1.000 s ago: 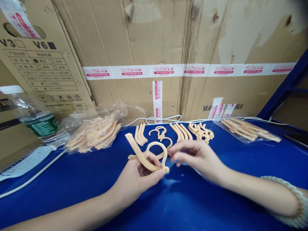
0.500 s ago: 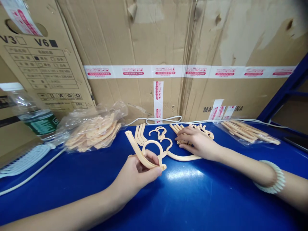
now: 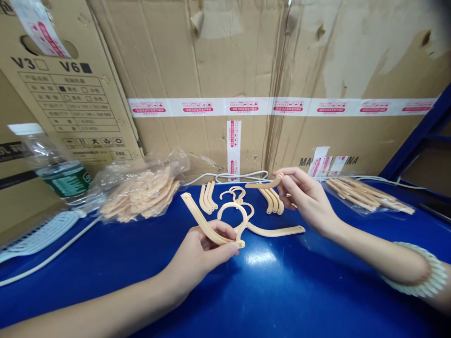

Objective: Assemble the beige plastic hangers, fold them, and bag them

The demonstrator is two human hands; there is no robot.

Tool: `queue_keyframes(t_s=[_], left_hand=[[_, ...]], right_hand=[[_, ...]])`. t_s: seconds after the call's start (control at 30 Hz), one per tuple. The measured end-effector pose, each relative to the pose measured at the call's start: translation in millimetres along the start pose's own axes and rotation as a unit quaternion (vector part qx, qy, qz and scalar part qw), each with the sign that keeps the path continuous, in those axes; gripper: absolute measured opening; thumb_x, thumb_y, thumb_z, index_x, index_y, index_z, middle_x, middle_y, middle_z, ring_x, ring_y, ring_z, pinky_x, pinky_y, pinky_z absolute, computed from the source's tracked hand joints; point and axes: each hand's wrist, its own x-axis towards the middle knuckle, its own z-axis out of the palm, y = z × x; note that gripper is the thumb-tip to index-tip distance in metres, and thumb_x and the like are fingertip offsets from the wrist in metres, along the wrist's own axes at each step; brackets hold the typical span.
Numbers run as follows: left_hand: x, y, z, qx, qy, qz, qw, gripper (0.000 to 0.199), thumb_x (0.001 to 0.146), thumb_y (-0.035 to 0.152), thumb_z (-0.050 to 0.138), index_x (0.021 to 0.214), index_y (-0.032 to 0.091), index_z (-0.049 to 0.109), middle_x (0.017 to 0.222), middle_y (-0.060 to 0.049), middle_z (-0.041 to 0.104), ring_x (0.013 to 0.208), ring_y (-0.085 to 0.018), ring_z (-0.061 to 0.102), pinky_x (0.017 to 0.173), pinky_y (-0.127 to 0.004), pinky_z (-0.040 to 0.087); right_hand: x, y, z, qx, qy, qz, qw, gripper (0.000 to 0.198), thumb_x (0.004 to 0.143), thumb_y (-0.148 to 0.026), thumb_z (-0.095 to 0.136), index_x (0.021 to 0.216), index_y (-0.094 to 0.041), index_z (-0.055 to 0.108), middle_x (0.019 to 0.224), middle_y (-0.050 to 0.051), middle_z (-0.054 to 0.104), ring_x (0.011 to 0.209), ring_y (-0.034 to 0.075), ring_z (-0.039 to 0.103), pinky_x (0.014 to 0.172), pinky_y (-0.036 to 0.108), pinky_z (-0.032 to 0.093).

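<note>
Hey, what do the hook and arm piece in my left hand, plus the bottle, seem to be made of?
Hook and arm piece: probably moulded plastic with a satin finish, judging by their even beige colour and smooth, rounded edges; painted wood can't be ruled out.
Bottle: most likely clear plastic, glossy, since its upper part is see-through and catches highlights.

From the wearer's head, the camera is looking forward and down across the blue table (image 3: 282,295), facing the cardboard wall (image 3: 197,65) nearly square on. It is viewing from close by: the left hand (image 3: 207,249) and right hand (image 3: 306,199) are showing beyond the nearer forearms (image 3: 134,300), and the wide view is spanning from a bottle (image 3: 66,180) at left to a blue frame (image 3: 412,141) at right.
</note>
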Motion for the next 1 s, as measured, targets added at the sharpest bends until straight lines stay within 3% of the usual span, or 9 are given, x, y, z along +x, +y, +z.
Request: queue_keyframes(t_s=[0.1, 0.2, 0.33, 0.47, 0.63, 0.77, 1.0], left_hand=[[1, -3, -1, -0.014, -0.005, 0.013, 1.000, 0.017, 0.070, 0.026, 0.078, 0.077, 0.017, 0.066, 0.073, 0.000, 0.068, 0.071, -0.015, 0.064, 0.069, -0.025, 0.047], [2, -6, -3, -0.024, -0.003, 0.018, 1.000, 0.015, 0.070, 0.023, 0.078, 0.077, 0.017, 0.066, 0.074, 0.000, 0.069, 0.072, -0.015, 0.066, 0.069, -0.024, 0.048], [2, -7, -3, -0.038, -0.006, 0.020, 0.999, 0.013, 0.072, 0.022, 0.077, 0.078, 0.018, 0.067, 0.075, 0.000, 0.071, 0.073, -0.014, 0.065, 0.071, -0.023, 0.048], [2, -7, -3, -0.060, -0.006, 0.017, 0.998, 0.017, 0.069, 0.023, 0.080, 0.077, 0.018, 0.066, 0.075, 0.001, 0.072, 0.074, -0.013, 0.065, 0.070, -0.022, 0.048], [3, -9, -4, -0.050, -0.011, 0.023, 0.998, 0.017, 0.069, 0.022, 0.081, 0.077, 0.019, 0.067, 0.079, 0.001, 0.072, 0.074, -0.013, 0.064, 0.067, -0.021, 0.047], [3, -8, -3, -0.060, -0.016, 0.034, 0.997, 0.019, 0.070, 0.020, 0.081, 0.078, 0.018, 0.065, 0.082, 0.001, 0.072, 0.077, -0.014, 0.066, 0.075, -0.024, 0.050], [3, -7, -2, -0.108, -0.035, 0.036, 0.993, 0.035, 0.068, 0.017, 0.083, 0.079, 0.019, 0.050, 0.080, 0.001, 0.074, 0.077, -0.016, 0.070, 0.076, -0.027, 0.053]], right_hand=[[-10, -15, 10, 0.105, -0.017, 0.047, 0.993, 0.025, 0.095, -0.043, 0.053, 0.108, -0.023, 0.056, 0.063, -0.003, 0.061, 0.047, 0.010, 0.056, 0.043, 0.021, 0.041], [-22, -28, 19, 0.181, -0.028, 0.097, 0.978, 0.024, 0.091, -0.040, 0.060, 0.105, -0.021, 0.059, 0.079, 0.004, 0.071, 0.062, 0.016, 0.067, 0.049, 0.023, 0.049], [-32, -38, 27, 0.267, -0.046, 0.165, 0.948, 0.018, 0.089, -0.034, 0.064, 0.097, -0.018, 0.065, 0.100, 0.009, 0.072, 0.071, 0.014, 0.067, 0.051, 0.021, 0.053], [-37, -36, 30, 0.318, -0.046, 0.238, 0.917, 0.020, 0.083, -0.027, 0.073, 0.096, -0.018, 0.062, 0.096, 0.007, 0.073, 0.067, 0.009, 0.066, 0.051, 0.015, 0.052], [-43, -32, 36, 0.350, -0.063, 0.315, 0.880, 0.045, 0.074, -0.022, 0.080, 0.110, -0.024, 0.053, 0.092, 0.000, 0.069, 0.089, 0.017, 0.072, 0.064, 0.020, 0.059], [-48, -33, 40, 0.325, -0.103, 0.294, 0.893, 0.023, 0.078, -0.028, 0.077, 0.093, -0.021, 0.060, 0.097, 0.000, 0.065, 0.101, 0.019, 0.069, 0.072, 0.024, 0.060], [-52, -22, 44, 0.214, -0.165, 0.182, 0.945, 0.025, 0.077, -0.030, 0.078, 0.090, -0.020, 0.060, 0.093, 0.003, 0.072, 0.087, 0.016, 0.069, 0.080, 0.030, 0.057]])
